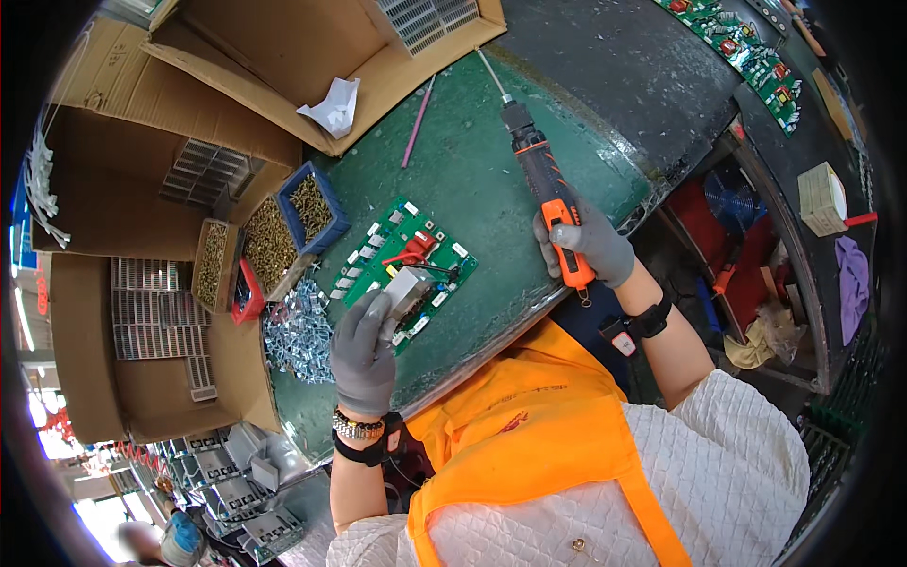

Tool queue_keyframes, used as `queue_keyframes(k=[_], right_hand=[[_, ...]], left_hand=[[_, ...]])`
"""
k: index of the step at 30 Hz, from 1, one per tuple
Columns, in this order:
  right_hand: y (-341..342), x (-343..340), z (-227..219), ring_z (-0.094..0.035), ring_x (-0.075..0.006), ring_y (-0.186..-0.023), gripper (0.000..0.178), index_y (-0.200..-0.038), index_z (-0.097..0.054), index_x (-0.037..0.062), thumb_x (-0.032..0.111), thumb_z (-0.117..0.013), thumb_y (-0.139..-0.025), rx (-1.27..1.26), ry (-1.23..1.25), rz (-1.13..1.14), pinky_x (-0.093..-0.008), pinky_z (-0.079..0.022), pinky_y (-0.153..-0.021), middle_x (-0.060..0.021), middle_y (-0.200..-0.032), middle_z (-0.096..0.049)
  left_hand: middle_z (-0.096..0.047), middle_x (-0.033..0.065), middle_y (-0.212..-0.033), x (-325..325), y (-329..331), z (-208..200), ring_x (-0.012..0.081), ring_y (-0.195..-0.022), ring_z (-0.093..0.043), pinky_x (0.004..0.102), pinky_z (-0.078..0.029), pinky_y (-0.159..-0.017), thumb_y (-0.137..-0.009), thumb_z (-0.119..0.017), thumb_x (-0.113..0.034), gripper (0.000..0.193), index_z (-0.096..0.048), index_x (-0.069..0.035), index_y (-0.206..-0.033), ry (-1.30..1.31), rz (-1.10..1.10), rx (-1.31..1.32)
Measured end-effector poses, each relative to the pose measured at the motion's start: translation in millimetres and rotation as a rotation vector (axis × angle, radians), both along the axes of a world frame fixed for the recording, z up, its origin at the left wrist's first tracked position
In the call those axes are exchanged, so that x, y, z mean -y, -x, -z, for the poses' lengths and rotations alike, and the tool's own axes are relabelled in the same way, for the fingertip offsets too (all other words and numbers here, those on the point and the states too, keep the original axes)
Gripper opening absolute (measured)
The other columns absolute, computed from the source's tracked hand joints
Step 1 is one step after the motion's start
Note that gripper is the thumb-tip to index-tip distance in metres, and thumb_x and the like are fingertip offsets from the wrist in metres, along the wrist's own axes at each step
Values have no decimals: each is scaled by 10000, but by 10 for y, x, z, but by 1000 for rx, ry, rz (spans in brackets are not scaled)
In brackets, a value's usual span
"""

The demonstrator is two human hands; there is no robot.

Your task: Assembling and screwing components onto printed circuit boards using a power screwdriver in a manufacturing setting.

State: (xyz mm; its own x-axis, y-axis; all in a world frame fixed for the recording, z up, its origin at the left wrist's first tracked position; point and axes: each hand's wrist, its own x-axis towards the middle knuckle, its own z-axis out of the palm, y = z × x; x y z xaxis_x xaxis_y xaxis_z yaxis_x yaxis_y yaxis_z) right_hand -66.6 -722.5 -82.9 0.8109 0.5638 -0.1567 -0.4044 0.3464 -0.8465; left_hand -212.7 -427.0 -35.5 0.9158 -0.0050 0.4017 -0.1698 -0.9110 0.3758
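Note:
My left hand (363, 352), in a grey glove, has its fingers closed at the edge of a silvery-grey heat sink (408, 287). That block sits at the middle of a green circuit board (444, 248) with white connectors, a red part and a black wire; whether it is fixed there I cannot tell. The board lies on the green bench mat. My right hand (597, 248), also gloved, grips the orange end of a black-and-orange electric screwdriver (540, 170). The screwdriver's long bit points up and left, away from the board, its tip near the cardboard box.
Left of the board are loose metal clips (298, 326), a blue bin (316, 210) of brass-coloured screws and a small red container (248, 293). Cardboard boxes (80, 350) with finned metal parts line the left side. A purple stick (419, 123) lies ahead. More circuit boards (746, 59) lie far right.

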Motion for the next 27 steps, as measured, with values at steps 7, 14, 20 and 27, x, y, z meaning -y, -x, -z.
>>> queue_keyframes(k=[7,14,20,27], right_hand=[[-6,-9,-30,-599,-153,-606,753,-1364,-334,48,199,-723,-738,-7,10,-9,-306,-535,-511,-55,-846,-569],[179,-235,-100,-596,-154,-585,932,-1453,-253,34,108,-801,-703,-82,189,-95,-295,-504,-495,-84,-879,-608],[521,-582,-158,-607,-174,-782,951,-1449,-292,9,180,-840,-690,103,515,-119,-305,-520,-681,-103,-963,-602],[747,-785,-241,-583,-167,-783,886,-1420,-316,7,167,-818,-707,123,512,-140,-296,-507,-683,-96,-982,-577]], left_hand=[[-660,152,-1078,25,-3,-30,324,-943,-657,367,-530,-787,-813,-659,2,244,-651,-33,-1054,23,-11,-29],[-617,173,-1093,81,-33,-44,339,-996,-612,424,-488,-870,-750,-726,-59,423,-536,-30,-1127,-121,-17,-109],[-479,193,-1236,425,-46,170,395,-1160,-469,537,-374,-969,-563,-848,-250,830,-384,-23,-1213,-370,-186,-36],[-477,193,-1227,409,-50,250,379,-1164,-467,547,-368,-994,-491,-876,-317,913,-405,-20,-1213,-340,-225,-12]])
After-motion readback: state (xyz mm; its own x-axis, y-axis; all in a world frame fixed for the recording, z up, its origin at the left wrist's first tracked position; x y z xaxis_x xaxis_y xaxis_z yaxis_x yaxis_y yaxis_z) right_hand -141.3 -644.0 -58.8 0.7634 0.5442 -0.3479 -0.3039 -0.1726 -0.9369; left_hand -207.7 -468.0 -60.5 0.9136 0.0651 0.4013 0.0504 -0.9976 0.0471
